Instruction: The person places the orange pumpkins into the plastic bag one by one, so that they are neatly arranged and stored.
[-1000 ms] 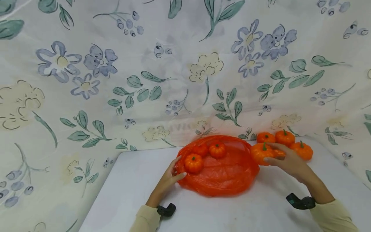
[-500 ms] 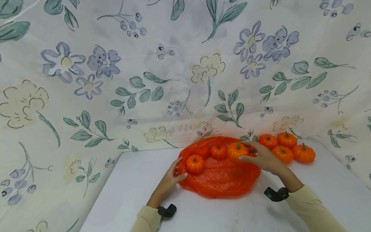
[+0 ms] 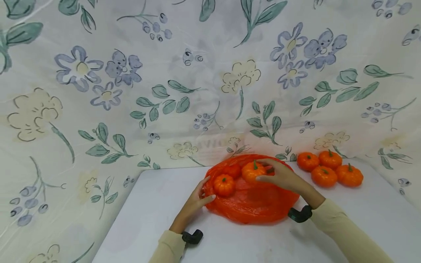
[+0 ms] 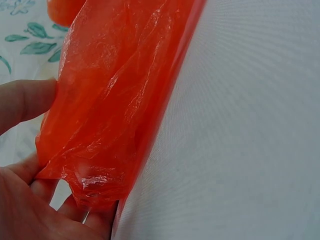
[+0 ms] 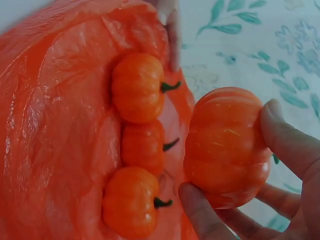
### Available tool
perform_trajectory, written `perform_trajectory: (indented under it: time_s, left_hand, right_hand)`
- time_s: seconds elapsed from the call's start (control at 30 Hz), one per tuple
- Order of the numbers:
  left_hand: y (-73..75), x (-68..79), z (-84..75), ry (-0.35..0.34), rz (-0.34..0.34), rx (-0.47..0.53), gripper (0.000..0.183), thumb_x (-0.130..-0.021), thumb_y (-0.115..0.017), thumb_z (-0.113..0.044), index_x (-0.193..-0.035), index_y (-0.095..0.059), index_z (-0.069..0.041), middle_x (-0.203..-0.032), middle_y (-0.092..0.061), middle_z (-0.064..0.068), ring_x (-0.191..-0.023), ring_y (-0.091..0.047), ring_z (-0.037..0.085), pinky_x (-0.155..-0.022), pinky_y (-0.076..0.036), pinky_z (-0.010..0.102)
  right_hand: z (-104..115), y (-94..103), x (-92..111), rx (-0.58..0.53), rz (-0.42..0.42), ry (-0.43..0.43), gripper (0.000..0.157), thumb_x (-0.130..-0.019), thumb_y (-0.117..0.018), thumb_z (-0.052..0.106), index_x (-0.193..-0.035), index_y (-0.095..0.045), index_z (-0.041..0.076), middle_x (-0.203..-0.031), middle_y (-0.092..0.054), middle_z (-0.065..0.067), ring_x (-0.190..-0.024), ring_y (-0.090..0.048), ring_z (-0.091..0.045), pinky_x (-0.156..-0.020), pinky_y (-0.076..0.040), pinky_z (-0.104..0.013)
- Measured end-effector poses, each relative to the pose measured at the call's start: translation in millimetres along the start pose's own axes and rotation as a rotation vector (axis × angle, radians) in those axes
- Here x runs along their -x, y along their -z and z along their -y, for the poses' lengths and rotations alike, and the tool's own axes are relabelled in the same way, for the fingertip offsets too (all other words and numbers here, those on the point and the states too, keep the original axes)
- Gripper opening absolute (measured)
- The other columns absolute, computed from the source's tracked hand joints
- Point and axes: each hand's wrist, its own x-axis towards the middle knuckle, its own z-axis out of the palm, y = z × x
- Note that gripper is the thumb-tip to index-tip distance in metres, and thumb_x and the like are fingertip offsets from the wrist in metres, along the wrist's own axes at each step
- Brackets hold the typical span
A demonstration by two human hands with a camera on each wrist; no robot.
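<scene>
Holds crinkled red plastic (image 4: 110,95) with the left grip (image 4: 30,200) at eight o'clock, touching its edge with the thumb (image 4: 27,102) at nine. Shows white table (image 4: 240,125) toward three.

At the left edge of the red bag (image 3: 263,201), the left hand (image 3: 196,199) spreads its thumb from its fingers; above the bag, the right hand (image 3: 284,178) curls into a grip.

No text, label, brand, number or sign can be read in any view. In the head view, faint letter-like marks (image 3: 212,143) can be made out low on the flowered cloth (image 3: 227,120), beyond the far edge of the table (image 3: 144,204), but they are too pale to be deciphered.
</scene>
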Motion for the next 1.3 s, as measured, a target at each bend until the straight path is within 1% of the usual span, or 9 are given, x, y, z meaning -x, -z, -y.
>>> perform_trajectory:
  time_s: [0.2, 0.4, 0.57, 0.8, 1.0, 1.17, 1.3]
  left_hand:
    - [2.2, -1.2, 0.1, -0.017, 0.013, -0.006, 0.072, -0.093, -0.066, -0.022, -0.156, -0.032, -0.021, -0.161, -0.032, 0.013, -0.135, -0.043, 0.036, -0.110, -0.042, 0.055]
    - [0.5, 0.9, -0.7, -0.011, 0.025, 0.006, 0.073, -0.093, -0.066, -0.022, -0.156, -0.031, -0.021, -0.161, -0.031, 0.013, -0.135, -0.043, 0.036, -0.110, -0.043, 0.054]
    - [-0.8, 1.7, -1.2, -0.012, 0.026, 0.021, 0.072, -0.093, -0.066, -0.021, -0.156, -0.031, -0.022, -0.162, -0.030, 0.012, -0.137, -0.042, 0.035, -0.111, -0.042, 0.054]
    - [1.2, 1.4, -1.1, -0.002, 0.023, 0.014, 0.072, -0.093, -0.066, -0.022, -0.156, -0.031, -0.024, -0.163, -0.029, 0.011, -0.139, -0.040, 0.036, -0.112, -0.040, 0.057]
    - [2.4, 1.4, -2.3, -0.017, 0.024, 0.000, 0.072, -0.093, -0.066, -0.022, -0.156, -0.031, -0.021, -0.161, -0.031, 0.013, -0.135, -0.043, 0.036, -0.111, -0.042, 0.056]
    - [2.0, 2.1, 0.1, -0.029, 0.031, -0.028, 0.072, -0.093, -0.065, -0.024, -0.156, -0.031, -0.019, -0.159, -0.033, 0.016, -0.133, -0.044, 0.037, -0.110, -0.043, 0.056]
    - [2.1, 2.7, -0.2, -0.026, 0.027, -0.014, 0.071, -0.093, -0.066, -0.022, -0.156, -0.032, -0.021, -0.159, -0.034, 0.014, -0.133, -0.044, 0.036, -0.109, -0.044, 0.055]
  right_hand:
    - [9, -13.7, -12, 0.054, 0.064, 0.059, 0.071, -0.084, -0.078, 0.045, -0.141, -0.051, 0.013, -0.140, -0.056, -0.014, -0.124, -0.055, -0.034, -0.096, -0.056, -0.047]
    - [6, -25.2, -19, 0.069, 0.147, 0.092, 0.065, -0.083, -0.080, 0.041, -0.135, -0.054, 0.014, -0.135, -0.059, -0.008, -0.123, -0.054, -0.029, -0.100, -0.053, -0.046]
    - [4, -29.5, -23, 0.084, 0.224, 0.103, 0.062, -0.081, -0.081, 0.042, -0.132, -0.054, 0.017, -0.131, -0.059, -0.004, -0.121, -0.054, -0.025, -0.100, -0.053, -0.045]
    - [2, -32.9, -26, 0.081, 0.323, 0.126, 0.062, -0.081, -0.082, 0.039, -0.132, -0.052, 0.021, -0.134, -0.055, -0.002, -0.126, -0.050, -0.025, -0.102, -0.051, -0.048]
    - [-2, -40.7, -27, 0.079, 0.400, 0.096, 0.057, -0.082, -0.081, 0.038, -0.130, -0.052, 0.027, -0.131, -0.055, 0.004, -0.124, -0.049, -0.022, -0.100, -0.052, -0.045]
    - [-2, -48.7, -26, 0.087, 0.430, 0.101, 0.054, -0.083, -0.081, 0.036, -0.129, -0.054, 0.026, -0.131, -0.055, 0.002, -0.124, -0.049, -0.023, -0.102, -0.050, -0.047]
    - [-2, -54.0, -29, 0.102, 0.434, 0.096, 0.053, -0.083, -0.080, 0.038, -0.130, -0.055, 0.030, -0.132, -0.055, 0.005, -0.125, -0.049, -0.021, -0.104, -0.049, -0.046]
